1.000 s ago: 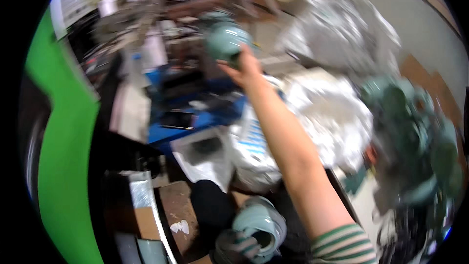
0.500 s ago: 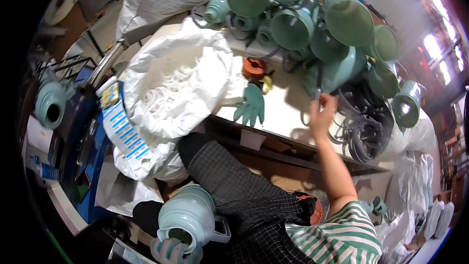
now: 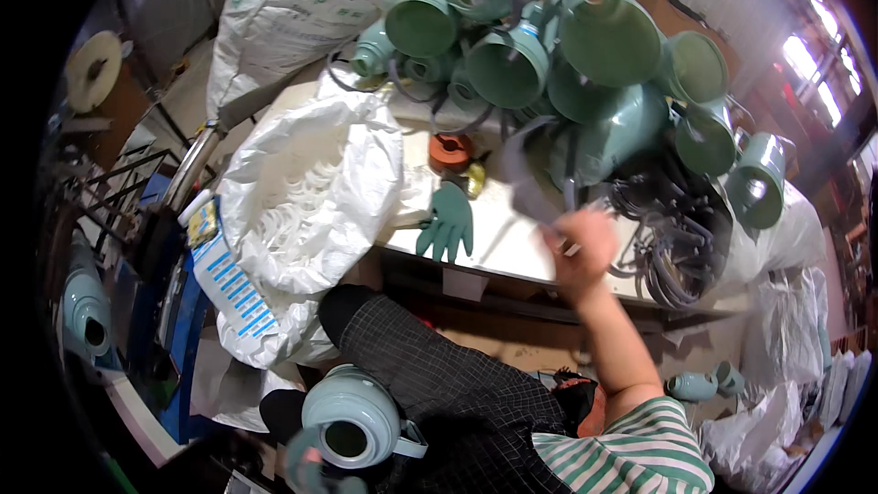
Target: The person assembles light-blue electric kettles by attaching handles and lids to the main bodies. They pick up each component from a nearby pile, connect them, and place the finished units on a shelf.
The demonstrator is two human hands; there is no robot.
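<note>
A light blue-green jug-shaped shell [image 3: 361, 402] with a side handle rests on my lap, its round mouth tilted toward me. My left hand [image 3: 315, 468], in a grey-green glove with bare fingertips, is beside that mouth. Blur hides how its fingers sit. Over the front of the white table [image 3: 512, 252], my bare right hand [image 3: 585, 252] is closed on a curved grey carrying handle [image 3: 526, 169], smeared by motion. A tangled pile of similar grey handles [image 3: 677, 261] lies to the right of this hand. A green glove [image 3: 448, 220] lies flat on the table.
Several green shells [image 3: 608, 32] are stacked at the back of the table. To the left, an open white sack [image 3: 375, 192] holds white plastic rings [image 3: 302, 206]. An orange tape roll [image 3: 450, 153] sits behind the glove. More shells [image 3: 692, 386] lie on the floor at right.
My right hand has drawn back toward me, with a grey handle now swinging from it. My left hand has shifted to the left side of the shell's mouth. The whole view has shifted slightly.
</note>
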